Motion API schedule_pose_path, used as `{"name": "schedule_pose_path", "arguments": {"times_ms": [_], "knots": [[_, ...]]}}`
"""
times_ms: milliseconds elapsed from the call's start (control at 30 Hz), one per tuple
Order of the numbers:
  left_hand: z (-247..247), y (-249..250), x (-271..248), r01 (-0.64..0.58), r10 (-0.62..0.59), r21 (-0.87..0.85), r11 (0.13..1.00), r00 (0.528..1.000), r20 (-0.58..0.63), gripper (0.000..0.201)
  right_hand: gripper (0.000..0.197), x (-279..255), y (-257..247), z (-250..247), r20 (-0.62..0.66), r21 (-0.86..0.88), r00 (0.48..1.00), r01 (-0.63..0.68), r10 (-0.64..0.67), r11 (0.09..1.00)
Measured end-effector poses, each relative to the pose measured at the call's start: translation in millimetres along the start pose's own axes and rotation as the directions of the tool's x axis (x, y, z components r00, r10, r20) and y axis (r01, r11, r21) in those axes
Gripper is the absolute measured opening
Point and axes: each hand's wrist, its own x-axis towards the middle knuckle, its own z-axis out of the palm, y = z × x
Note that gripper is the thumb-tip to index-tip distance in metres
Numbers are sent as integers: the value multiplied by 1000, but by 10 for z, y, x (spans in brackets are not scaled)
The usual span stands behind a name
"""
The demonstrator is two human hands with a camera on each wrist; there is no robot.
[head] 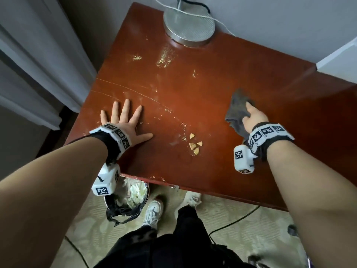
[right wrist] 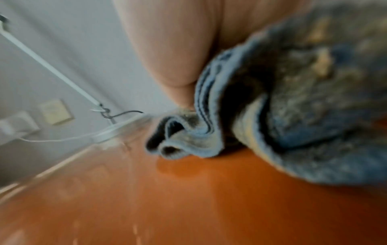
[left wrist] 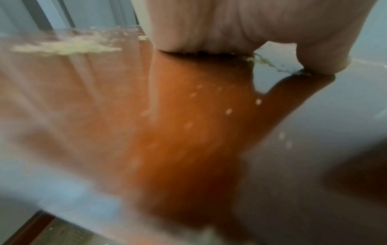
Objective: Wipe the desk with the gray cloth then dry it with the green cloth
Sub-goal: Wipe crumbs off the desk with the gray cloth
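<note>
The gray cloth (head: pixel 236 111) is bunching at three o'clock on the counter (head: pixel 202 97), gripped in the right hand (head: pixel 255 117). The left hand (head: pixel 123 122) is lying flat, fingers spread, holding nothing, at nine o'clock. Sweeping loosely risks scattering the chip pieces (head: pixel 195 145) at six o'clock onto the floor.

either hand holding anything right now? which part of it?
Right hand grips the gray cloth, bunched at its near edge, the rest spread on the desk. Left hand holds nothing; it lies flat, fingers spread, on the desk.
</note>
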Motion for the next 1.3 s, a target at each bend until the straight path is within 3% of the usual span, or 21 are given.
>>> {"name": "schedule_pose_path", "arguments": {"times_ms": [67,133,233,300,367,433,533,600,700,767,900,1000,1067,1133,1167,1200,1300], "knots": [[94,-76,-89,0,0,14,1000,1000,-3,94,57,-100,-54,66,26,-78,1000,-2,4,997],[129,-98,-153,6,-6,18,1000,1000,3,93,60,-304,-169,190,56,-61,992,119,-116,991],[112,-79,-188,14,-15,30,999,1000,11,92,61,-630,-269,421,119,18,925,361,-361,932],[99,-75,-188,18,-19,35,999,1000,24,93,58,-682,-264,472,175,56,895,408,-411,911],[87,-73,-172,23,-25,41,999,999,36,93,54,-608,-267,363,179,142,911,350,-372,926],[80,-74,-153,25,-27,45,999,999,46,94,51,-426,-283,182,100,209,943,292,-318,933],[79,-76,-129,23,-25,45,999,999,45,96,52,38,-329,-21,-52,287,990,144,-134,947],[88,-84,-112,19,-21,44,999,998,52,96,52,327,-429,-44,-69,279,997,64,-46,958],[96,-91,-81,25,-27,31,999,997,67,96,54,645,-757,2,-43,172,997,64,-57,983],[100,-87,-71,33,-36,31,999,996,77,96,55,765,-1014,31,-15,76,986,168,-167,983],[70,-78,-57,49,-51,28,998,993,103,97,56,706,-1287,63,96,-72,899,434,-427,898],[47,-73,-71,52,-55,29,998,991,118,98,56,371,-1209,106,233,-130,779,618,-582,775],[35,-70,-90,47,-50,31,998,991,122,97,54,107,-1087,136,394,-108,673,710,-626,696],[24,-66,-99,41,-45,39,998,992,119,97,53,-106,-955,117,492,-85,618,735,-613,672],[22,-66,-103,38,-43,42,998,992,115,97,52,-171,-883,86,482,-72,632,719,-607,691],[23,-70,-103,36,-40,42,998,993,109,97,52,-203,-805,41,432,-29,679,669,-594,743],[38,-78,-109,28,-31,31,999,996,86,97,51,-172,-502,-117,178,182,875,420,-450,889]]}}
